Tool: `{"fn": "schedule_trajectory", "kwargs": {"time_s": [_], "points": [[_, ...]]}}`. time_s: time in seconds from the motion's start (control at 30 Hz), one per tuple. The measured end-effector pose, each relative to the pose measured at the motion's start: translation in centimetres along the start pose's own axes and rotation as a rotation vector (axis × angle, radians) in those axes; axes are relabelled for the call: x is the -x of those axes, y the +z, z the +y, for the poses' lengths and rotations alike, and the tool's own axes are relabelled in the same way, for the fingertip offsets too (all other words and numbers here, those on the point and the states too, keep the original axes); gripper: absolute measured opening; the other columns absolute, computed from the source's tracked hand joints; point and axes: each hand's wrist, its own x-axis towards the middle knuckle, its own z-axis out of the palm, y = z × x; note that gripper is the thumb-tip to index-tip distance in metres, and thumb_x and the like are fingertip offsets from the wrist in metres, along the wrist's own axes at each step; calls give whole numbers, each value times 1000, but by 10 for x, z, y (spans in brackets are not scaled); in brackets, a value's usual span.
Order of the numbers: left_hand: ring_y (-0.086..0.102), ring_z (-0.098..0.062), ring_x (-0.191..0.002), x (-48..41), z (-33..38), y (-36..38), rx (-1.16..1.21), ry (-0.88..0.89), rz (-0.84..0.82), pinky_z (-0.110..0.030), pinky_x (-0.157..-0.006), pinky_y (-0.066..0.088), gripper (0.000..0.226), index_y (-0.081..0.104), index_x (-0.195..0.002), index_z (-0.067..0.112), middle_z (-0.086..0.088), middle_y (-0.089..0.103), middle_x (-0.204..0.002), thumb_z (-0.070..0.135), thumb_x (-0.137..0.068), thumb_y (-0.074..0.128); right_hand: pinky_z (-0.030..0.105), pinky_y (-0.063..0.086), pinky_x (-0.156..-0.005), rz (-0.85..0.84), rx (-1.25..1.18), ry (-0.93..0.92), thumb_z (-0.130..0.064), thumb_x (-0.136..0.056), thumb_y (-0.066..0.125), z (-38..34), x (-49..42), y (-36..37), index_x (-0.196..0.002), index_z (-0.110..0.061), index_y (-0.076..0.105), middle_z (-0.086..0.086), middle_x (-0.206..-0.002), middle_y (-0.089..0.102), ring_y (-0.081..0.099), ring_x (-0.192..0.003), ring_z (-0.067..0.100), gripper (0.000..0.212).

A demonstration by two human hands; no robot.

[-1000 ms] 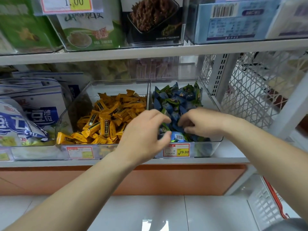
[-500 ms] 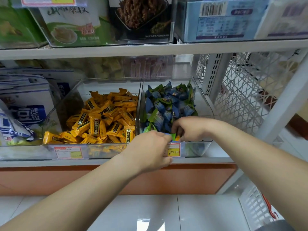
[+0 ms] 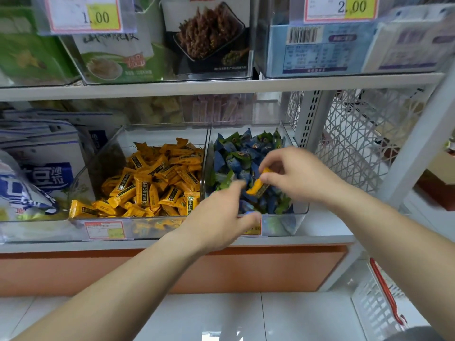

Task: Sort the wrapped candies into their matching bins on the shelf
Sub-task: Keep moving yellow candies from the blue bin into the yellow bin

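Two clear bins stand side by side on the shelf. The left bin (image 3: 103, 158) holds several yellow wrapped candies (image 3: 157, 183). The right bin (image 3: 299, 212) holds several blue and green wrapped candies (image 3: 236, 153). My right hand (image 3: 298, 175) hovers over the right bin and pinches one yellow candy (image 3: 257, 185) between thumb and fingers. My left hand (image 3: 219, 217) is at the right bin's front edge, fingers apart, its fingertips just left of that yellow candy; nothing shows in it.
Blue-and-white snack bags (image 3: 41, 168) fill the bin to the left. An upper shelf (image 3: 221, 86) with boxed goods and price tags hangs close overhead. A white wire mesh panel (image 3: 357, 139) and upright post (image 3: 416, 143) stand at right. A white basket with red handle (image 3: 379, 306) sits low right.
My right hand has risen out of the blue and green candies with a yellow candy in its fingers. My left hand has opened and reached forward towards it.
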Motion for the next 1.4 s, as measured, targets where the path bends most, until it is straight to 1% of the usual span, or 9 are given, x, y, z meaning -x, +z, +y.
{"fn": "schedule_trajectory", "kwargs": {"time_s": [0.2, 0.33, 0.4, 0.63, 0.73, 0.93, 1.13, 1.23, 1.4], "points": [[66, -3, -81, -3, 14, -25, 411, 65, 390, -28, -72, 55, 28, 58, -119, 33, 13, 68, -91, 33, -93, 66, 24, 56, -59, 24, -844, 88, -19, -92, 68, -15, 8, -4, -100, -19, 71, 3, -78, 75, 71, -69, 14, 8], [62, 1, -73, -3, -12, -49, 222, 34, 551, -15, -60, 48, 19, 59, -106, 37, 20, 66, -83, 34, -90, 69, 14, 50, -78, 131, -624, 18, -29, -90, 70, -7, 0, -2, -111, -27, 69, -10, -98, 74, 67, -90, -1, 21], [62, -1, -75, -6, -35, -60, 90, -58, 595, -20, -64, 49, 23, 59, -109, 36, 21, 63, -85, 35, -89, 69, 5, 43, -72, 213, -475, 28, -30, -90, 69, 1, -2, -6, -108, -29, 70, -16, -98, 71, 63, -86, -8, 18], [53, -29, -121, -38, -70, -73, -188, -339, 468, -42, -91, 51, 45, 58, -133, 24, -5, 59, -135, 44, -92, 61, 32, 45, -87, 240, -127, 67, -31, -87, 66, 33, -3, -3, -115, -28, 68, -2, -113, 58, 56, -104, 17, 28], [57, -25, -110, -44, -48, -68, -181, -230, 574, -37, -85, 51, 37, 63, -123, 27, -2, 66, -118, 43, -90, 63, 28, 41, -83, 214, -122, 77, -29, -85, 68, 52, 1, -3, -123, -24, 63, 1, -115, 57, 58, -102, 19, 38], [62, 3, -88, -70, 28, -19, 68, 155, 129, -18, -77, 50, 23, 69, -110, 29, 17, 68, -99, 38, -90, 64, 27, 46, -72, 75, -223, 193, -42, -85, 68, 79, 12, -7, -143, -23, 45, -8, -113, 62, 59, -82, 2, 65], [61, -15, -101, -101, 40, 35, -127, 196, -374, -26, -81, 48, 34, 64, -124, 24, 6, 67, -117, 36, -92, 64, 17, 40, -68, -19, -253, 164, -50, -93, 56, 89, 20, -2, -137, -26, 51, -27, -95, 56, 55, -82, -6, 51], [59, -13, -113, -101, 27, 30, -215, 226, -484, -30, -94, 47, 37, 60, -132, 33, 10, 62, -133, 35, -95, 61, 25, 41, -73, -26, -275, 155, -49, -94, 56, 89, 19, -1, -139, -24, 49, -22, -97, 59, 62, -85, 3, 52], [63, -7, -94, -101, 10, 0, -263, 177, -566, -28, -87, 51, 24, 73, -109, 32, 14, 71, -109, 21, -90, 62, 26, 43, -78, -34, -325, 151, -47, -93, 59, 91, 17, 3, -138, -21, 50, -14, -102, 63, 64, -91, 14, 53]]}}
